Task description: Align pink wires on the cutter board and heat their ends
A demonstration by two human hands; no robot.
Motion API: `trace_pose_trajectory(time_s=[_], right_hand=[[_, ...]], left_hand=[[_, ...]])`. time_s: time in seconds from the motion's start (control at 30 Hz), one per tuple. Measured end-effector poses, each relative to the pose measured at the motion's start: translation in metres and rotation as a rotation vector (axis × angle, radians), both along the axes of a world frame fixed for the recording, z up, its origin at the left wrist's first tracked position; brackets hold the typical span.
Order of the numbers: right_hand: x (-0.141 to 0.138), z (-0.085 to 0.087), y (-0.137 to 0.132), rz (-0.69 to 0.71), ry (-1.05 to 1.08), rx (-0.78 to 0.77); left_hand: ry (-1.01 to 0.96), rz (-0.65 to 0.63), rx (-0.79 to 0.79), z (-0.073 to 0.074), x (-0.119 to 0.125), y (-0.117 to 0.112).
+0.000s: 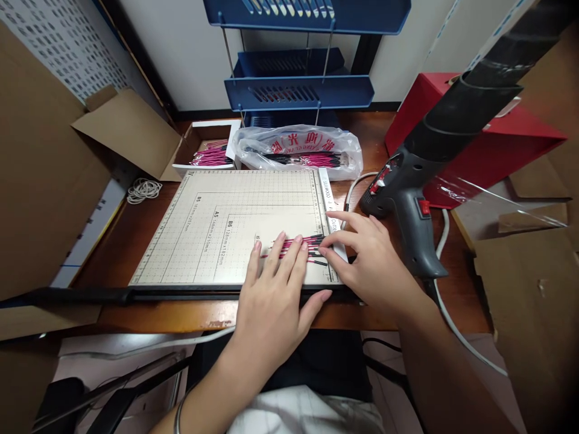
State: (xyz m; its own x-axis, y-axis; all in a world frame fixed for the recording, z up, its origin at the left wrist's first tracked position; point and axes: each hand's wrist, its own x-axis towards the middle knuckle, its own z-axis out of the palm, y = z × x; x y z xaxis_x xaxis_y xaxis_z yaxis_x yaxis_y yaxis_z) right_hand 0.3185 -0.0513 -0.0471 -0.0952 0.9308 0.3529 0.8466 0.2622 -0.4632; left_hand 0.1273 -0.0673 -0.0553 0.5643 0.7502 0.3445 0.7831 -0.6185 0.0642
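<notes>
Several thin pink wires with black ends [315, 242] lie side by side on the cream board of a paper cutter [194, 235], near its right edge. Flat across their left part rests my left hand [275, 283], fingers stretched out and slightly spread. My right hand [366, 256] is at the black ends, thumb and index finger closed together near one of them; what is between the tips is too small to make out. One wire lies a little apart, nearer the front of the board.
Behind the cutter stand a small box of pink wires [212, 154] and a clear plastic bag [298, 147] holding more. A heat gun [411, 199] hangs at the right before a red box [488, 138]. Blue shelves [298, 93] rise behind; the cutter's black handle [90, 295] juts left.
</notes>
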Motion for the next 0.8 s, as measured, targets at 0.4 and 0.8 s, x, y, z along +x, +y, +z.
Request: trace_pose_trajectory(time_s=[0.4, 0.8], right_hand=[[0.009, 0.010, -0.011, -0.010, 0.009, -0.013], [0.001, 0.005, -0.016, -0.032, -0.057, -0.057]], left_hand=[[0.008, -0.054, -0.023, -0.001, 0.011, 0.002], [-0.032, -0.035, -0.014, 0.001, 0.002, -0.001]])
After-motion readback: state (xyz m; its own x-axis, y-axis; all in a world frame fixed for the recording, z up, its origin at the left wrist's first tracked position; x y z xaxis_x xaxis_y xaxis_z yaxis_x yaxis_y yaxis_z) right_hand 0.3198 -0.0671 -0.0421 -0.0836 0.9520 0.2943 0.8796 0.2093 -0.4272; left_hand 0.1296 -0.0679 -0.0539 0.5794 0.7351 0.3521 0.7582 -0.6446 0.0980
